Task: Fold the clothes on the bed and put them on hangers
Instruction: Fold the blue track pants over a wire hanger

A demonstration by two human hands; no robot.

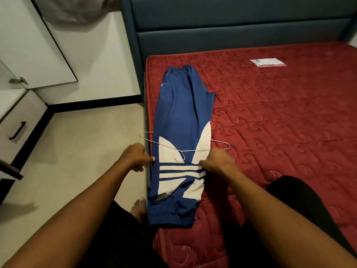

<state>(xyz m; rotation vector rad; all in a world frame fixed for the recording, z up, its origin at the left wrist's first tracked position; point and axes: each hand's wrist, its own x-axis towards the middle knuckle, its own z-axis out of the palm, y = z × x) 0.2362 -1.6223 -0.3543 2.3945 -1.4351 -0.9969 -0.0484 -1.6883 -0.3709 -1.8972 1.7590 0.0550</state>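
Blue track pants (181, 113) with a large white trefoil print lie folded lengthwise along the left edge of the red mattress (280, 117), waistband at the far end. A thin wire hanger (195, 150) lies across the pants at the print, its hook pointing toward me. My left hand (137, 156) pinches the left edge of the pants just below the hanger. At the right edge, by the white stripes, my right hand (216, 160) grips the fabric.
A dark blue padded headboard (231, 26) stands behind the mattress. A small clear packet (267, 62) lies at the far right. To the left are tiled floor, a white drawer unit (21, 120) and a wardrobe door. My bare foot (138, 206) stands beside the bed.
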